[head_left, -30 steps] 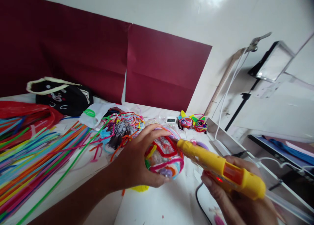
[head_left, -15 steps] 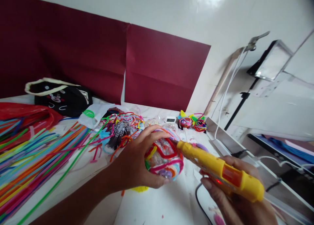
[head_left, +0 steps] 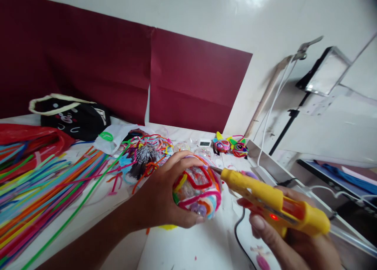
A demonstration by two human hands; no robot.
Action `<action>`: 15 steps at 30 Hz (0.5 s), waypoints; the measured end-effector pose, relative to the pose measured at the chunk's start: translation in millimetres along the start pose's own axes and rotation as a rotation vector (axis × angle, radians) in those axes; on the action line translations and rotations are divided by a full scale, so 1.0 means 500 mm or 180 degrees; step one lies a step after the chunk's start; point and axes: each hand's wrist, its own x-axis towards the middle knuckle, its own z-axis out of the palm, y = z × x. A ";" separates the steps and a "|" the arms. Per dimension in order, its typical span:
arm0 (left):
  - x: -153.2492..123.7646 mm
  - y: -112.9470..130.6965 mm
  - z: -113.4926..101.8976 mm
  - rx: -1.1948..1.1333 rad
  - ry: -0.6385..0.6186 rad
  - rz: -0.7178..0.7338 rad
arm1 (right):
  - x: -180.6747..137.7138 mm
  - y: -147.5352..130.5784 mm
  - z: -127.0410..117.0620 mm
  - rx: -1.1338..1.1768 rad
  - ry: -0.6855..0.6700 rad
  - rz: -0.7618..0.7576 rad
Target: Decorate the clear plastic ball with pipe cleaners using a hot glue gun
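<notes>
Our left hand (head_left: 156,201) shows at 6 o'clock on a bare forearm (head_left: 88,242) that runs uncovered to the frame's edge at 7 o'clock. Our right hand (head_left: 294,242) shows at 4 o'clock, cut off at the wrist by the bottom edge. Its thumbnail (head_left: 259,222) is rounded, glossy and fairly long. The left thumb's nail (head_left: 200,219) is trimmed shorter.

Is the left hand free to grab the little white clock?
Probably not: the left hand grips the clear ball wrapped in colourful pipe cleaners, and the small white digital clock sits beyond it.
</notes>
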 end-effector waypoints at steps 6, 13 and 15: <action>0.000 0.005 0.000 -0.0108 0.0018 -0.0027 | 0.004 -0.005 -0.009 0.0328 -0.0445 0.0487; -0.005 0.005 0.005 -0.0068 0.0073 0.0031 | 0.003 -0.012 0.004 0.1079 -0.0902 0.0958; -0.007 0.002 0.007 0.0016 0.0120 0.0041 | 0.005 -0.014 0.005 0.1344 -0.1054 0.1109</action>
